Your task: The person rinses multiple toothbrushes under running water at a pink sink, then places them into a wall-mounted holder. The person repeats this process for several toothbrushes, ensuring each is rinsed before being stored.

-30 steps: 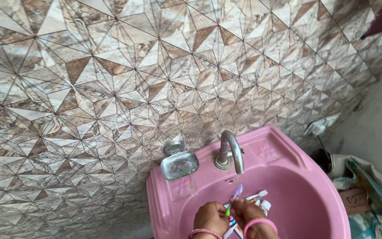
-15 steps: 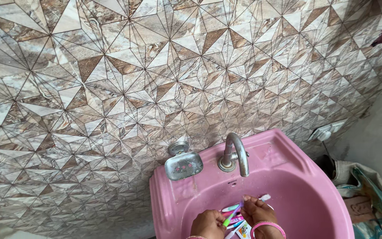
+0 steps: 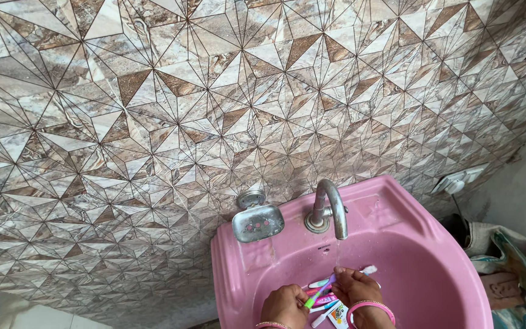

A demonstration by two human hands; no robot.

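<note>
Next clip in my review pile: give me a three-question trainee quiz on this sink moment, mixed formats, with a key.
1. True or false: both hands are inside the pink basin.
2. Multiple choice: the metal soap dish sits where relative to the tap? A. image-left B. image-right C. in the basin
3. Fill in: the right hand holds the toothbrushes under the ____.

Key
1. True: the left hand and the right hand are both in the basin.
2. A
3. tap; a thin stream of water falls from it.
</note>
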